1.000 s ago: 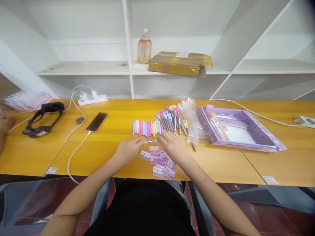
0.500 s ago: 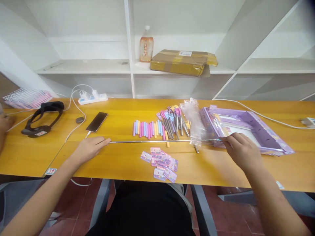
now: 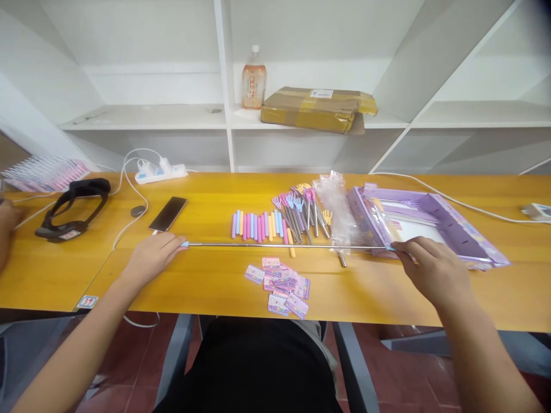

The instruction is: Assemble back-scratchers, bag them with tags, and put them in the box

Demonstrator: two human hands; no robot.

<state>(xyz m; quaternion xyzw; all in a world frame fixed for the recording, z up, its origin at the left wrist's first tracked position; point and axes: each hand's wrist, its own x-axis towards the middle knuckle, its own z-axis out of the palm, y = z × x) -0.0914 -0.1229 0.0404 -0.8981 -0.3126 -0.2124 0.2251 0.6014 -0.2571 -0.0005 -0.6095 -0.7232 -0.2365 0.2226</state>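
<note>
A thin metal telescopic back scratcher (image 3: 275, 246) stretches level across the view, pulled out long. My left hand (image 3: 154, 257) pinches its left end, where a bit of light blue shows by the fingertips. At the other end, my right hand (image 3: 433, 269) is closed on a light blue part mostly hidden by the fingers. Behind the rod lie a row of pastel handle sleeves (image 3: 258, 227) and a heap of back scratchers (image 3: 301, 209) with small hand-shaped heads. Several printed cards (image 3: 284, 284) are scattered in front of it.
A purple tray box (image 3: 467, 229) and clear plastic bags (image 3: 338, 209) are at the right. Leftward are a phone (image 3: 168, 214), a black head strap (image 3: 75, 209), a power strip (image 3: 161, 172) and cables. Another person's hand (image 3: 7, 218) shows at the far left edge.
My two hands have moved slightly apart, the left one a little left and the right one a little right. Light blue now shows at my left fingertips. The rod stays level.
</note>
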